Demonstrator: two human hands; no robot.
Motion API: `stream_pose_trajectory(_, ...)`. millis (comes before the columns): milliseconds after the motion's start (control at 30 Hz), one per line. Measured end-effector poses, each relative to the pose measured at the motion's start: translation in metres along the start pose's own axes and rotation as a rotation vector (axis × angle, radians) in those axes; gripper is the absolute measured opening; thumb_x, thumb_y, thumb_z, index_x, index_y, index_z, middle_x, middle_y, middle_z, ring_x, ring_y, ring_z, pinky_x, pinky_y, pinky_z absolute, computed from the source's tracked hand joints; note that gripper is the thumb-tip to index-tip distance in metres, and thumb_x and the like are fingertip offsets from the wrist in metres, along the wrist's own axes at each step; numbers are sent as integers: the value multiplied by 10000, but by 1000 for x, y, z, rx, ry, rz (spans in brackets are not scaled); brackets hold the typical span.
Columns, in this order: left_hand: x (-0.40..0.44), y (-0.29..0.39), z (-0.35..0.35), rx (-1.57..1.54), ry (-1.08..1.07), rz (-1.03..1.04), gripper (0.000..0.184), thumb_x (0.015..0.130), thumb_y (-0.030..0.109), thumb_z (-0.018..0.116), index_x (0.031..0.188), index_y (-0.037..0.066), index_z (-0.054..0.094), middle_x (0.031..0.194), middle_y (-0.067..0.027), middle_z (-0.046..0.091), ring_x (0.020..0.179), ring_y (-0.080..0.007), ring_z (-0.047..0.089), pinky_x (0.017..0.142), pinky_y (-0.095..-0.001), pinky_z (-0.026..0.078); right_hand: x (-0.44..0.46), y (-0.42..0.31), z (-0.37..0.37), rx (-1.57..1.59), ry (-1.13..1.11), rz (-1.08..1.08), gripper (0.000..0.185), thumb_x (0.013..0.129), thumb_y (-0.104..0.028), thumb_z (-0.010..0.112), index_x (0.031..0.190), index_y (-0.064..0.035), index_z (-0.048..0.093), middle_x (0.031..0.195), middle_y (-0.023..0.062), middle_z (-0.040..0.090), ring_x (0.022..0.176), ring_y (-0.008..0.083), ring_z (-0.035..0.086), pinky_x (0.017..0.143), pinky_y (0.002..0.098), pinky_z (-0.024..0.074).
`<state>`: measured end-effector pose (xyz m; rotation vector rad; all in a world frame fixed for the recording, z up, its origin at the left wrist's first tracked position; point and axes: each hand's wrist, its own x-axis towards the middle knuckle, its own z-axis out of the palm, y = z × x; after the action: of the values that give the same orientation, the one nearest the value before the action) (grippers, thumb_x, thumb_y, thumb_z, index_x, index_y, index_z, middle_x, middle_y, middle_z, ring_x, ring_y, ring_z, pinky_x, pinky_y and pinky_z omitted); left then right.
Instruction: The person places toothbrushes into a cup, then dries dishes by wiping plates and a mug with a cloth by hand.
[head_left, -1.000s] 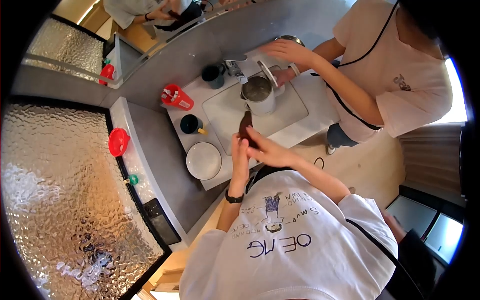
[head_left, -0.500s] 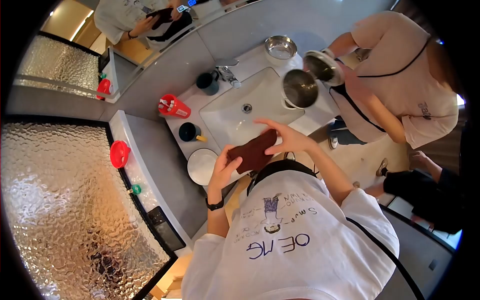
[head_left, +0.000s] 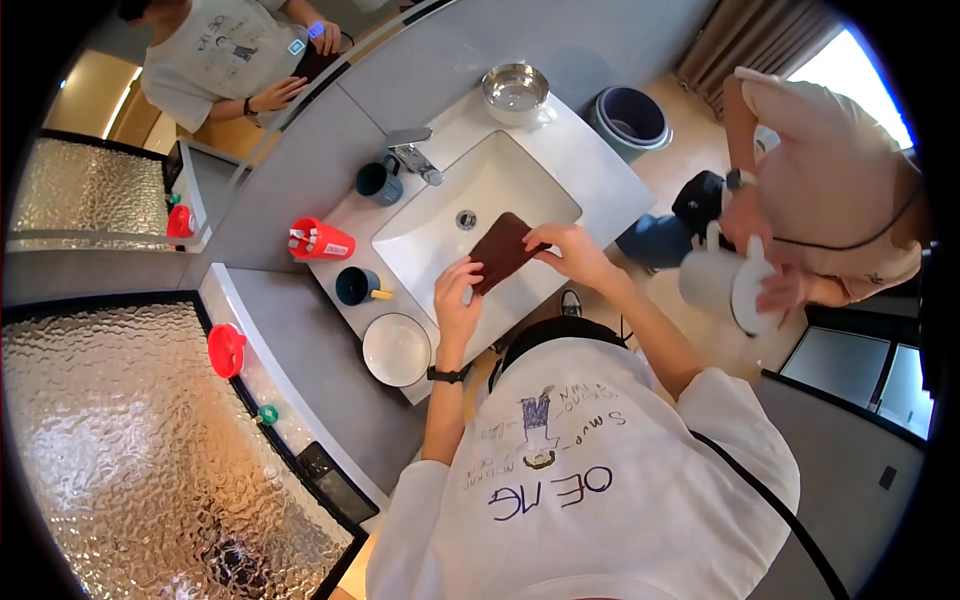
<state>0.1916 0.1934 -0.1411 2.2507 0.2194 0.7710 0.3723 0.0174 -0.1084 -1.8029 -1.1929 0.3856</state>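
Brown cloth (head_left: 503,252) over sink (head_left: 505,180): my left hand (head_left: 459,296) and right hand (head_left: 574,252), extended forward, pinch opposite ends.

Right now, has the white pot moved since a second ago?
Yes: the white pot went from above the sink rightward in view, past the counter edge.

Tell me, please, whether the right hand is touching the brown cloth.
Touching: the head view shows the right hand pinching the brown cloth at its edge, with no gap between them.
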Motion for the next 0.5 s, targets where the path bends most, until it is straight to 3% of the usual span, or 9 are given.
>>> stream_pose_trajectory(67,-32,-25,32,-13,-57,-43,204,667,-82,618,838,26,590,1046,-87,673,1083,-321,599,919,-427,463,-21,38,15,-121,-70,-7,159,742,-56,690,897,-79,666,919,83,680,854,284,643,745,388,513)
stream_pose_trajectory(133,-78,-50,68,-133,-237,-219,193,673,-70,623,833,33,592,1025,-93,669,1099,-326,587,942,-432,449,-54,83,39,-371,-359,139,143,743,-108,684,886,-104,681,908,78,678,874,274,641,754,396,514)
stream_pose_trajectory(167,-90,-50,74,-70,-262,-153,204,667,-70,623,841,34,596,1016,-100,670,1097,-322,589,954,-430,444,-70,104,50,-397,-464,68,125,755,-139,671,877,-122,688,877,78,671,882,281,641,754,407,514)
stream_pose_trajectory(200,-93,-51,80,-8,-281,-79,215,662,-69,623,850,35,600,1007,-107,671,1096,-318,591,966,-429,438,-83,116,58,-322,-338,7,83,772,-153,652,845,-123,679,850,80,674,858,286,649,743,417,515)
stream_pose_trajectory(267,-88,-31,77,12,-208,-137,180,706,-45,626,868,27,597,943,-116,671,988,-337,627,883,-418,486,-84,101,58,-366,-291,188,79,787,-161,638,840,-111,667,838,89,686,815,300,655,724,427,517)
stream_pose_trajectory(367,-84,-26,76,-114,-155,-552,105,821,64,634,887,12,572,761,-136,656,685,-302,654,653,-342,523,-64,76,44,-258,-280,263,111,810,-175,624,890,-105,653,819,111,688,771,332,651,686,440,514)
stream_pose_trajectory(400,-85,-36,81,-115,-148,-555,105,821,64,634,887,12,572,761,-136,656,685,-302,654,653,-342,523,-55,79,44,-260,-286,259,111,810,-175,624,890,-105,653,819,111,688,771,332,651,686,440,514)
stream_pose_trajectory(467,-97,-59,92,-366,-154,-915,129,829,80,637,875,-2,548,752,-144,657,633,-282,648,614,-338,511,-45,91,53,-239,-275,292,103,824,-165,609,892,-98,647,813,111,686,772,336,649,676,448,511)
stream_pose_trajectory(500,-101,-72,99,-241,-184,-942,181,818,138,655,871,-2,553,771,-134,668,616,-287,644,606,-360,509,-38,98,59,-222,-242,305,103,833,-172,607,879,-88,645,791,118,681,752,346,647,663,454,513)
